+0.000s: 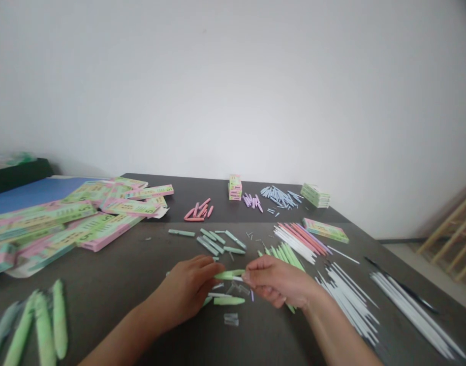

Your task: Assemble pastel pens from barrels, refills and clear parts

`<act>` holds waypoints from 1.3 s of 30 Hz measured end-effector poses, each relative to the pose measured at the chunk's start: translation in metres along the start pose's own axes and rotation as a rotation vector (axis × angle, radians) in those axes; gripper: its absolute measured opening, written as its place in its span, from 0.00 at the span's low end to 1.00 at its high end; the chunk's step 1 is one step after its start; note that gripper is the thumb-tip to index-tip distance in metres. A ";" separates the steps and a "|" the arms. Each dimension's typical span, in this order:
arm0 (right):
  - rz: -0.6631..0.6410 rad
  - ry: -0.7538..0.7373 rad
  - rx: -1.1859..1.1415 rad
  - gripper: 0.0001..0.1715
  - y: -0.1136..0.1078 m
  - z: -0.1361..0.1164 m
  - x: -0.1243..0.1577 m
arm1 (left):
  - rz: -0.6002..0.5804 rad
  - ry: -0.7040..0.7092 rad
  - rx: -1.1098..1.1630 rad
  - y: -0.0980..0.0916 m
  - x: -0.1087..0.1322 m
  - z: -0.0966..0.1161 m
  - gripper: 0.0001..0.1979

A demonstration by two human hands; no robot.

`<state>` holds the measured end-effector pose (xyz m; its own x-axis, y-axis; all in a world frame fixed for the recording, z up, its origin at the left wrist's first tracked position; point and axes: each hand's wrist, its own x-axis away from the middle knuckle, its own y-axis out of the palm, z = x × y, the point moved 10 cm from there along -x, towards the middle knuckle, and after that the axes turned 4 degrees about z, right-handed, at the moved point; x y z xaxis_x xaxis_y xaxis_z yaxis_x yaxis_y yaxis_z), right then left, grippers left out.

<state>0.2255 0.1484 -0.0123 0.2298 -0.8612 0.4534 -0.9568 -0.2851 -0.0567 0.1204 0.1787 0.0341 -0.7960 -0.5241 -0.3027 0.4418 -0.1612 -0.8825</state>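
Observation:
Near the middle of the dark table, my left hand point(189, 287) is closed on the left end of a light green pen barrel point(228, 274). The fingers of my right hand point(280, 279) pinch the right end, where a thin white piece point(238, 278) shows beside the barrel. Just below lies another green barrel point(228, 301), with small clear plastic pieces point(231, 319) nearer the front. Grey-green barrels point(210, 245) rest beyond my left hand. Several light green barrels point(291, 256) lie behind my right hand and are partly hidden by it.
Printed boxes point(114, 223) are heaped at the left. White rods point(349, 302) and longer white rods point(415, 312) lie at the right. Red barrels point(198, 211), purple barrels point(252, 202), blue barrels point(280, 196) and box stacks point(235, 187) stand farther back. Green barrels point(44, 325) are at the front left.

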 end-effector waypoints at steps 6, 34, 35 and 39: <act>0.364 -0.222 0.407 0.15 -0.027 -0.026 0.005 | -0.027 -0.106 0.086 0.006 0.001 -0.006 0.10; 0.490 -0.660 -0.188 0.22 -0.016 -0.053 0.020 | -0.245 -0.448 1.422 0.046 0.005 0.006 0.14; 0.502 -0.668 -0.129 0.21 -0.017 -0.056 0.023 | -0.254 -0.445 1.428 0.047 0.006 0.007 0.13; 0.635 -0.728 0.128 0.16 -0.027 -0.071 0.035 | -0.264 -0.453 1.421 0.048 0.007 0.007 0.13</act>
<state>0.2468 0.1557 0.0688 -0.2268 -0.9074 -0.3537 -0.9239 0.3154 -0.2166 0.1388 0.1617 -0.0077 -0.8401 -0.5150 0.1705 0.5425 -0.7994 0.2583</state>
